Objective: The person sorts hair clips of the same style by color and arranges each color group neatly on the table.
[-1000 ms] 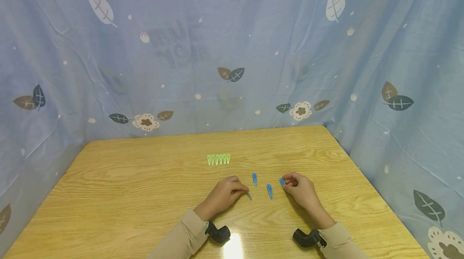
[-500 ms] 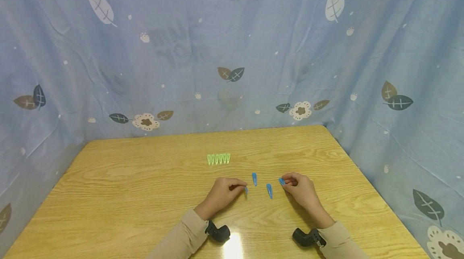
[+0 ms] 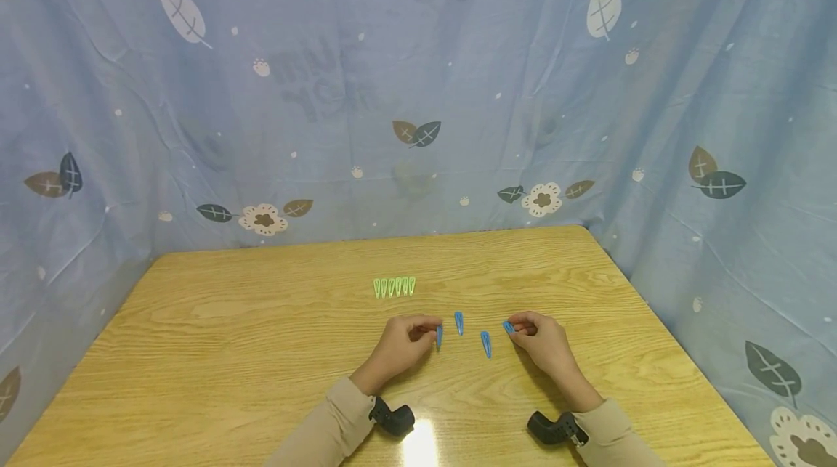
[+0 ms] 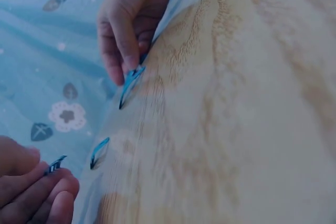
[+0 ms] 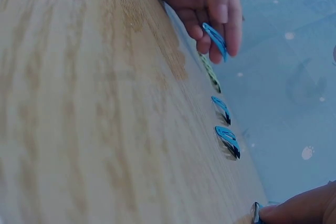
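Blue clips [image 3: 487, 344], slim teardrops slotted down the middle: two lie apart on the wood-grained table [image 3: 248, 351], between the hands. The left hand [image 3: 400, 345] pinches a third clip [image 3: 439, 337] in its fingertips; the right hand [image 3: 546, 343] pinches a fourth clip [image 3: 508, 327]. Farther back, six green clips [image 3: 391, 287] sit in a close row. Behind hangs a creased blue curtain [image 3: 340, 191], printed with leaves [image 3: 426, 135], flowers [image 3: 533, 202] and faint lettering [image 3: 322, 53] I can't make out.

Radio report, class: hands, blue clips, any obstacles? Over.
Left hand holds blue clip; right hand pinches another clip. Two loose clips between them. No obstacle seen.
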The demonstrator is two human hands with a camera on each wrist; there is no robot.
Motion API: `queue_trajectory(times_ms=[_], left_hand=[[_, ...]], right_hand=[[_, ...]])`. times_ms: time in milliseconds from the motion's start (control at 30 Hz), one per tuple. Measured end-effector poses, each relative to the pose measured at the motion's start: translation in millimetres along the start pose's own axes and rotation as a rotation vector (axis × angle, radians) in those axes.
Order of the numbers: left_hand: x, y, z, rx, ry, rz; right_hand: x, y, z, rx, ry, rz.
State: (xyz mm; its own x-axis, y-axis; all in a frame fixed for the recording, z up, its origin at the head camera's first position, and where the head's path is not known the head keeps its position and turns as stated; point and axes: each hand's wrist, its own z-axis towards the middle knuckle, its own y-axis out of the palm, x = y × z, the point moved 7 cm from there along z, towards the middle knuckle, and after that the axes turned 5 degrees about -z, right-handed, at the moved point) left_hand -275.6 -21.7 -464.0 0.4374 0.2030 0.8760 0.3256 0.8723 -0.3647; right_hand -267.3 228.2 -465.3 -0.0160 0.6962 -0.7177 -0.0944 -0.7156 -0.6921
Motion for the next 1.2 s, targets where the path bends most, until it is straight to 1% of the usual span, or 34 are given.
queue_trajectory(times_ms=[167, 267, 467, 733, 900, 1067, 1200], left_hand=[[-2.7, -2.0, 0.3, 0.03, -0.006, -0.039], [-3.1, -4.2, 0.4, 0.057, -0.009, -0.031], [-4.1, -12.2, -0.6, 0.097, -0.049, -0.011], [-7.8, -32.1, -3.9, 0.163, -0.067, -0.038], [-14.8, -46.5, -9.1, 0.2, -0.109, -0.036], [-22.6, -64.3, -15.6, 0.261, -0.145, -0.031], [-27.0, -78.8, -19.0, 0.317, -0.148, 0.003]], right_hand=[[0, 0, -0.1, -0.001, -0.002, 0.004], [0, 0, -0.2, -0.003, -0.001, 0.004], [0, 0, -0.3, 0.002, 0.0, -0.003], [-1, 0, -0.4, 0.003, -0.001, -0.003], [-1, -1, -0.4, 0.005, -0.009, -0.006], [-1, -1, -1.1, 0.006, -0.008, -0.009], [0, -1, -1.4, 0.005, -0.001, -0.01]])
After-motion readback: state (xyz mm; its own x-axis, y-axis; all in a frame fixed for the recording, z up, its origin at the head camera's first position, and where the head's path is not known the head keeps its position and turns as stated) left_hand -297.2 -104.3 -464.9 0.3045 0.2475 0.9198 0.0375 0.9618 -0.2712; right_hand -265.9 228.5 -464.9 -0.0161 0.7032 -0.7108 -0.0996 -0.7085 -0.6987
